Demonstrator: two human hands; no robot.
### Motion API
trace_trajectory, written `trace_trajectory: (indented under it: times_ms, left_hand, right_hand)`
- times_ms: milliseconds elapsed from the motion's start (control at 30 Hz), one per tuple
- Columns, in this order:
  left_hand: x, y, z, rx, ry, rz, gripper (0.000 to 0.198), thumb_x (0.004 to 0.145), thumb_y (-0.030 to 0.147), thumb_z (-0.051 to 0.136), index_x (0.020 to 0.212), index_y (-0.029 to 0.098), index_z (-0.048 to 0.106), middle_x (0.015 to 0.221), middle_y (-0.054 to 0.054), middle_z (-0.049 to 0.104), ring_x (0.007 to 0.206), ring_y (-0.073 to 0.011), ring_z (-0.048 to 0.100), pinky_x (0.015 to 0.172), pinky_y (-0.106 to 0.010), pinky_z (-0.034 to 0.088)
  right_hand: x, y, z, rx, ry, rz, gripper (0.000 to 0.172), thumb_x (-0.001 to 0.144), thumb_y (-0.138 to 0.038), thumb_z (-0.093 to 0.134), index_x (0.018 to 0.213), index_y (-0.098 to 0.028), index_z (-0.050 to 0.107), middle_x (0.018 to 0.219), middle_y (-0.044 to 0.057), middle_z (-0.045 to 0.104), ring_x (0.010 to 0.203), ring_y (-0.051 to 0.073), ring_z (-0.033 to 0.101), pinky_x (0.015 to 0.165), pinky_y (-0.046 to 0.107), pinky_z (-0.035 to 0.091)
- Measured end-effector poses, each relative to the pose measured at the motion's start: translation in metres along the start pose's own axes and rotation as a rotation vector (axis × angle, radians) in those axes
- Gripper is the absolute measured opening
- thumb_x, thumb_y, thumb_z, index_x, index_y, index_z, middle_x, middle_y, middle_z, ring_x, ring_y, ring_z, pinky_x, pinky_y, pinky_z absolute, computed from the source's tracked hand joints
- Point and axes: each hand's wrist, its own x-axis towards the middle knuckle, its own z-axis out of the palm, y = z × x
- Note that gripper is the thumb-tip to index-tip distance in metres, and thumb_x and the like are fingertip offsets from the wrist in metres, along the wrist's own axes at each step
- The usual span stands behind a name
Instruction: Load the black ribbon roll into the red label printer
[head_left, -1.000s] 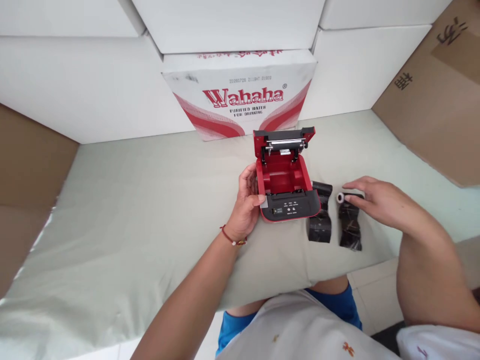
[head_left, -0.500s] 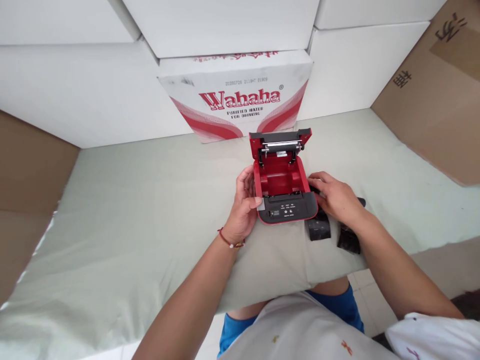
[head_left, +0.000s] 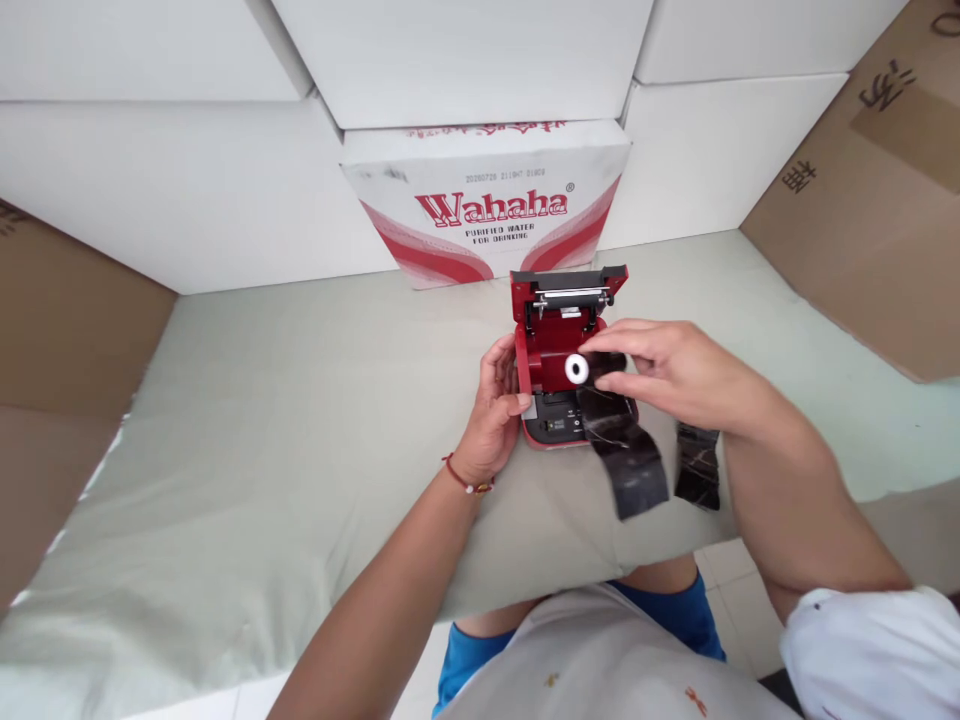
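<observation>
A small red and black label printer (head_left: 551,412) stands on the cloth with its lid (head_left: 570,282) tipped up. My left hand (head_left: 491,410) grips its left side, thumb on the front corner and fingers along the wall. Between the thumb and fingers of my right hand (head_left: 671,365) is a roll of black paper (head_left: 626,460), its round white end facing left. It is over the printer's red compartment; whether it touches the inside cannot be seen. The roll's loose tail hangs across the printer's front right onto the cloth. Another black strip (head_left: 697,475) lies under my right wrist.
A pale green cloth (head_left: 300,420) covers the table. Behind the printer stands a white and red water carton (head_left: 487,200), with white boxes (head_left: 240,190) around and above it. Brown cardboard boxes (head_left: 862,220) flank the table on both sides.
My right hand has lifted the roll of black paper from beside the printer and carried it left, over the open compartment. My left hand keeps its hold on the printer.
</observation>
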Motion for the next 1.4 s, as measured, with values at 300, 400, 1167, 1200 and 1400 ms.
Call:
trace_trajectory:
  times_ms: [300, 400, 1167, 1200, 1400]
  left_hand:
    - [-0.004, -0.005, -0.001, 0.059, 0.020, 0.041, 0.071, 0.083, 0.051, 0.091, 0.146, 0.036, 0.061, 0.161, -0.006, 0.060, 0.152, -0.0321, 0.055, 0.127, -0.048, 0.047]
    - [-0.017, -0.006, 0.004, 0.284, 0.122, 0.207, 0.052, 0.098, 0.051, 0.077, 0.143, 0.033, 0.062, 0.156, -0.008, 0.060, 0.152, -0.0313, 0.055, 0.127, -0.051, 0.048]
    - [-0.052, 0.018, 0.032, 1.185, 0.082, 0.983, 0.030, 0.083, 0.007, 0.069, 0.106, 0.025, 0.072, 0.101, -0.006, 0.071, 0.115, -0.0292, 0.070, 0.095, -0.047, 0.062]
    - [-0.052, 0.018, 0.033, 1.192, 0.092, 0.982, 0.030, 0.083, 0.007, 0.069, 0.106, 0.026, 0.072, 0.102, -0.006, 0.070, 0.115, -0.0294, 0.069, 0.095, -0.048, 0.062]
    - [-0.054, 0.021, 0.035, 1.178, 0.094, 0.975, 0.030, 0.082, 0.005, 0.071, 0.105, 0.024, 0.073, 0.094, -0.004, 0.067, 0.107, -0.0262, 0.067, 0.092, -0.045, 0.060]
  right_hand:
    - [0.055, -0.025, 0.043, -0.641, -0.212, 0.322, 0.037, 0.101, -0.013, 0.055, 0.127, -0.023, 0.079, 0.130, 0.013, 0.082, 0.109, 0.034, 0.078, 0.077, 0.039, 0.053]
    - [0.064, -0.026, 0.046, -0.679, -0.195, 0.349, 0.036, 0.102, -0.013, 0.054, 0.126, -0.023, 0.079, 0.124, 0.015, 0.083, 0.110, 0.036, 0.078, 0.076, 0.039, 0.051]
    - [0.037, -0.005, 0.000, -0.381, 0.738, -0.187, 0.037, 0.114, -0.044, 0.053, 0.140, -0.029, 0.076, 0.142, 0.010, 0.078, 0.130, 0.033, 0.068, 0.117, 0.056, 0.052]
    - [0.041, -0.001, 0.000, -0.406, 0.669, -0.188, 0.039, 0.114, -0.044, 0.053, 0.145, -0.030, 0.073, 0.148, 0.010, 0.075, 0.138, 0.033, 0.064, 0.122, 0.058, 0.050]
    - [0.030, 0.001, 0.014, -0.455, 0.355, -0.163, 0.043, 0.110, -0.035, 0.058, 0.146, -0.017, 0.073, 0.146, 0.017, 0.077, 0.133, 0.038, 0.068, 0.116, 0.058, 0.055]
